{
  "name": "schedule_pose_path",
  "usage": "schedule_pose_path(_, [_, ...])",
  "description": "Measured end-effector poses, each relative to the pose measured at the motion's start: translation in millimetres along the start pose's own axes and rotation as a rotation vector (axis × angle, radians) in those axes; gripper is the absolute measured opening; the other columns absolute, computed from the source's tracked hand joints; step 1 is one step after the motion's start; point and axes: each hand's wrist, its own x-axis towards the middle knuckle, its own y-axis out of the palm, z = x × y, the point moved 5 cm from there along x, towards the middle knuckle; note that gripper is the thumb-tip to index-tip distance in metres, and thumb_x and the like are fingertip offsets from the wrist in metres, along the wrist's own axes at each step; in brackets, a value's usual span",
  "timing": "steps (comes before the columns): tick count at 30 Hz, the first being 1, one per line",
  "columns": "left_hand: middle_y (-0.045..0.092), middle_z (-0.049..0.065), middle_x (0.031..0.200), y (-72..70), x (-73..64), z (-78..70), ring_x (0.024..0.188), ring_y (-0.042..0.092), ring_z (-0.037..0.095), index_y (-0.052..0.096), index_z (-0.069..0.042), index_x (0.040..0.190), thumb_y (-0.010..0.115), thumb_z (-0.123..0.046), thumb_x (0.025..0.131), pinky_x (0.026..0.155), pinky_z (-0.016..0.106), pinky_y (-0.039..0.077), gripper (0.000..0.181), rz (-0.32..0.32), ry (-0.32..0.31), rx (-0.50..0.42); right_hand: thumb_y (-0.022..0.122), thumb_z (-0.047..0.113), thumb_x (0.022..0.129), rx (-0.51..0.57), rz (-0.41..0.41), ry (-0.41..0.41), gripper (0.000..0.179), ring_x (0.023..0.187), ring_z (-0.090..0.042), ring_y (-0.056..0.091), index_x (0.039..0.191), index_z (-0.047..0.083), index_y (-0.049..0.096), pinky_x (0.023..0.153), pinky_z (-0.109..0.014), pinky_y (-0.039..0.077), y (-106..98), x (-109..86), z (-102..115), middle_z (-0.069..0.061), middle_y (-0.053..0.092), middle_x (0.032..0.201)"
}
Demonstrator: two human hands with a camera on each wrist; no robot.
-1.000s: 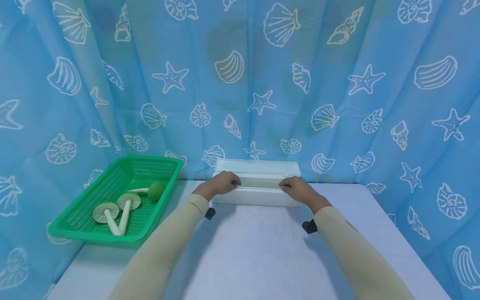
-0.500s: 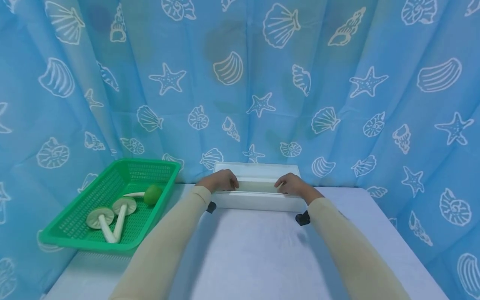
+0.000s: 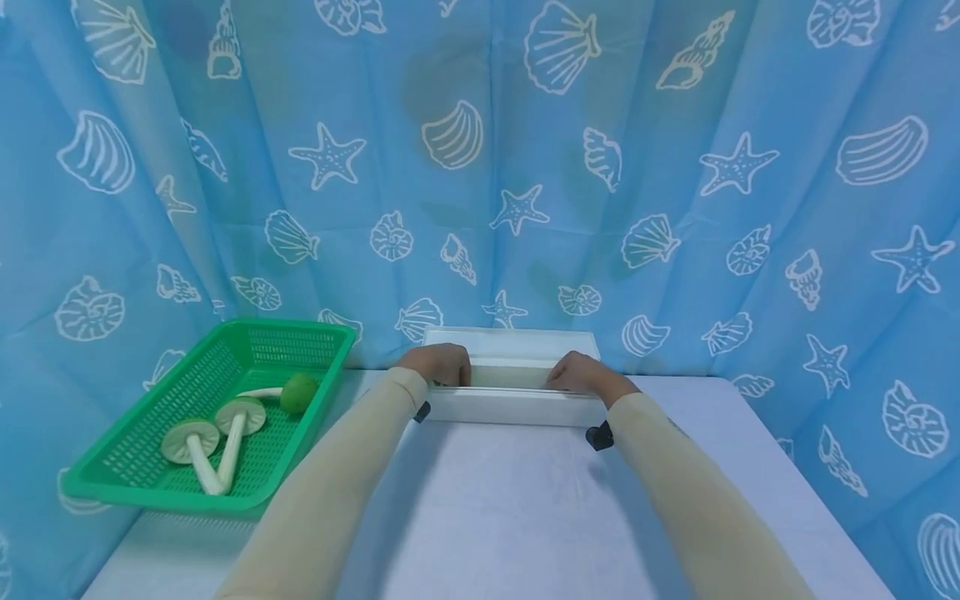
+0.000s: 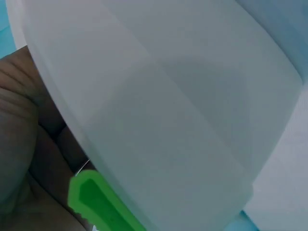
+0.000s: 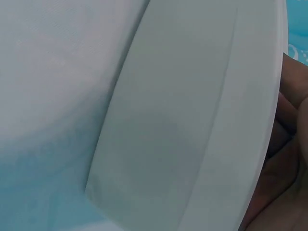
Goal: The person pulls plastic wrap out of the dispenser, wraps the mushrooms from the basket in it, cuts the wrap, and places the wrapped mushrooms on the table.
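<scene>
A long white box (image 3: 517, 407) stands at the back of the table, its lid (image 3: 510, 340) raised behind it. My left hand (image 3: 442, 364) reaches into the left end of the box, and my right hand (image 3: 577, 372) into the right end. The front wall hides the fingertips of both. In the left wrist view, a green plastic piece (image 4: 98, 199) shows beside the curled left fingers (image 4: 17, 130), at the box's edge; what it belongs to is hidden. The right wrist view has bent fingers (image 5: 288, 125) behind the box wall, and whatever they touch is out of sight.
On the left, a green basket (image 3: 172, 500) holds a round green fruit or vegetable (image 3: 298, 393) and several pale-stemmed, disc-headed pieces (image 3: 191, 442). A white cloth covers the table (image 3: 517, 517). Behind hangs a blue curtain (image 3: 525, 275) with shell prints.
Both hands have gone from the box's rim down into it, the right one shifting slightly left. The head view has shifted a little. The basket's contents lie as before.
</scene>
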Motion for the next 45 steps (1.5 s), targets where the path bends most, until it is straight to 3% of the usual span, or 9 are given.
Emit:
schedule_pose_path(6, [0.059,-0.004,0.101,6.4,0.2,3.2,0.093,0.052,0.020,0.070,-0.023,0.098,0.068,-0.022,0.089,0.081,0.037,0.046,0.009,0.024,-0.067,-0.080,0.056,0.059,0.091,-0.016,0.089,0.089,0.075,0.131,-0.039,0.041,0.137,0.000,0.052,0.107,-0.052,0.032,8,0.9,-1,-0.018,0.047,0.141])
schedule_pose_path(9, [0.059,-0.004,0.100,6.3,0.0,2.8,0.093,0.052,0.021,0.070,-0.024,0.100,0.068,-0.022,0.089,0.081,0.037,0.045,0.011,0.029,-0.078,-0.081,0.054,0.061,0.091,0.006,0.109,0.096,0.081,0.133,-0.040,0.038,0.141,-0.001,0.046,0.108,-0.053,0.029,10,-1.4,2,-0.020,0.042,0.145])
schedule_pose_path(13, [0.064,-0.007,0.096,5.6,1.5,-1.3,0.087,0.054,0.019,0.075,-0.027,0.099,0.068,-0.013,0.089,0.076,0.035,0.047,0.018,0.051,-0.013,-0.018,0.060,0.052,0.091,-0.010,0.101,0.050,0.063,0.129,-0.037,0.043,0.131,0.004,0.060,0.106,-0.052,0.032,10,-1.4,7,-0.016,0.050,0.139])
schedule_pose_path(18, [0.064,-0.010,0.095,6.4,3.5,-2.2,0.087,0.057,0.017,0.076,-0.029,0.094,0.066,-0.004,0.089,0.076,0.034,0.050,0.028,0.052,0.002,-0.005,0.066,0.035,0.089,-0.017,0.080,0.002,0.029,0.120,-0.031,0.051,0.108,0.015,0.076,0.104,-0.049,0.037,12,1.5,14,-0.008,0.062,0.124])
schedule_pose_path(23, [0.064,-0.009,0.099,5.3,3.9,-1.7,0.093,0.056,0.015,0.076,-0.029,0.093,0.061,-0.001,0.090,0.084,0.035,0.049,0.032,0.012,0.065,-0.024,0.066,0.034,0.089,-0.023,0.068,0.018,0.028,0.115,-0.028,0.054,0.106,0.014,0.076,0.103,-0.050,0.038,9,1.3,12,-0.005,0.064,0.117])
schedule_pose_path(27, [0.065,-0.006,0.095,1.4,3.0,-2.8,0.092,0.056,0.016,0.076,-0.025,0.085,0.065,-0.008,0.089,0.086,0.034,0.047,0.021,-0.028,0.127,-0.059,0.065,0.034,0.091,-0.053,0.075,-0.017,0.027,0.110,-0.025,0.056,0.105,0.014,0.076,0.101,-0.047,0.040,3,-1.4,12,-0.002,0.065,0.112])
schedule_pose_path(35, [0.054,-0.001,0.087,1.5,-9.0,-1.1,0.082,0.048,0.018,0.064,-0.019,0.087,0.055,-0.015,0.097,0.072,0.033,0.041,0.014,-0.035,0.089,-0.041,0.063,0.026,0.095,0.026,0.068,-0.119,0.027,0.110,-0.025,0.057,0.113,0.009,0.073,0.094,-0.042,0.046,3,-4.3,17,-0.005,0.065,0.116])
schedule_pose_path(41, [0.058,-0.001,0.081,-1.0,-11.9,-9.7,0.076,0.053,0.015,0.062,-0.010,0.096,0.047,-0.009,0.101,0.069,0.030,0.044,0.016,-0.103,0.178,-0.020,0.063,0.032,0.095,0.042,0.028,-0.097,0.030,0.115,-0.029,0.054,0.113,0.009,0.072,0.099,-0.046,0.042,10,-3.4,15,-0.008,0.064,0.119])
schedule_pose_path(45, [0.063,-0.002,0.083,-3.8,-10.3,-8.6,0.078,0.057,0.015,0.069,-0.011,0.093,0.054,-0.008,0.099,0.073,0.030,0.049,0.016,-0.139,0.202,-0.024,0.065,0.031,0.094,0.044,-0.001,-0.098,0.027,0.115,-0.029,0.054,0.109,0.011,0.074,0.100,-0.047,0.041,11,0.8,13,-0.006,0.065,0.116])
